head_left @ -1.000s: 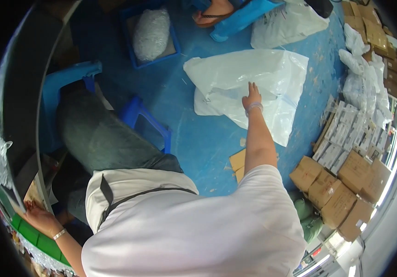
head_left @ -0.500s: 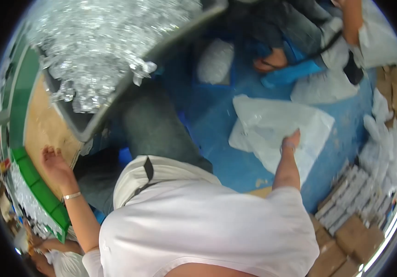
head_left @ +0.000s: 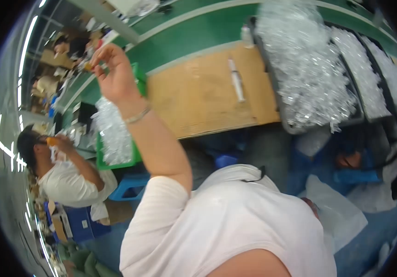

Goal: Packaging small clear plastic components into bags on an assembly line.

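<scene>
My left hand [head_left: 114, 76] is raised at the upper left, fingers loosely bent and apart, with nothing seen in it. Behind it a green bin [head_left: 138, 157] holds clear plastic packets [head_left: 113, 134]. To its right lies a brown board-topped table [head_left: 194, 92] with a slim white stick-like tool [head_left: 237, 81] on it. Down at my right side, a small part of my right hand [head_left: 311, 207] shows beside a white plastic bag [head_left: 339, 212]. My shirt hides its fingers, so whether it grips the bag does not show.
A dark grey tray [head_left: 295, 129] heaped with clear packets [head_left: 309, 83] stands right of the board, with further trays beyond. A person in white [head_left: 71, 182] sits at left near a blue stool [head_left: 127, 187]. A small bottle [head_left: 247, 37] stands behind the tray.
My view has swung left, bringing the table and the person at left into fuller sight. My left hand has risen; my right hand, earlier on the white bag, is now mostly hidden.
</scene>
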Available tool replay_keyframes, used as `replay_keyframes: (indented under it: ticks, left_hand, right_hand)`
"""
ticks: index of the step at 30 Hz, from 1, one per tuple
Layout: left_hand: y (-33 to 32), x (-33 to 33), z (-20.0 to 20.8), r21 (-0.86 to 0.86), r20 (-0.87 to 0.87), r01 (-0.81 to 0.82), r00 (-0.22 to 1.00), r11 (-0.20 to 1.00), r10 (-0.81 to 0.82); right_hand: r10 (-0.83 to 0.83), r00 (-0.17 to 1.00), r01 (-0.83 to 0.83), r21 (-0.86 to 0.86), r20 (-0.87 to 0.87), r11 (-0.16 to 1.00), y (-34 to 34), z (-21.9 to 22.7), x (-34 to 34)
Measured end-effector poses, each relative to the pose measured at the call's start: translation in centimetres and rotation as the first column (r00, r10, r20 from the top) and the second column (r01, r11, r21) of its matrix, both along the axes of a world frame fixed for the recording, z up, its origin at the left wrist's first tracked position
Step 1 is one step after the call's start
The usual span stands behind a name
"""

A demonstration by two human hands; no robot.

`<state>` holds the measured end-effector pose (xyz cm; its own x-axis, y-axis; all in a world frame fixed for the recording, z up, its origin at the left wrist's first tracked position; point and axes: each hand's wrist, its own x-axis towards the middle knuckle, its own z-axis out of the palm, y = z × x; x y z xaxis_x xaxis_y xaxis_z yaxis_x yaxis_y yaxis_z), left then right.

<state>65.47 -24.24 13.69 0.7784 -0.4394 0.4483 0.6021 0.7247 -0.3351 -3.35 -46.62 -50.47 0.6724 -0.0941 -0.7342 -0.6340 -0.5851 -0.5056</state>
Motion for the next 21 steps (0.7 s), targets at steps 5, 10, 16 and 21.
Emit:
replay_keyframes:
  ticks: [5,10,16,21]
  left_hand:
    - [2.3,-2.2,5.2,-0.126,-0.070,0.025,0.997,0.992,-0.034]
    - [6.6,2.5,3.8,-0.243,-0.165,-0.037,0.986,0.969,-0.004]
    - [9.4,3.2,5.0,-0.276,-0.042,0.124,0.989,0.953,-0.140]
    - [10.5,-1.9,7.7,-0.359,0.207,0.189,0.971,0.914,-0.120]
  right_hand:
    - [-0.259,0.953,0.286,-0.187,0.156,0.940,1.2,19.6,19.2]
    - [-0.261,0.882,0.409,-0.359,0.394,0.839,1.2,29.4,24.3]
    - [-0.067,0.699,0.369,-0.279,0.712,0.887,2.8,35.2,29.4]
    - [0.010,0.644,0.305,-0.270,0.765,0.913,4.2,37.6,31.9]
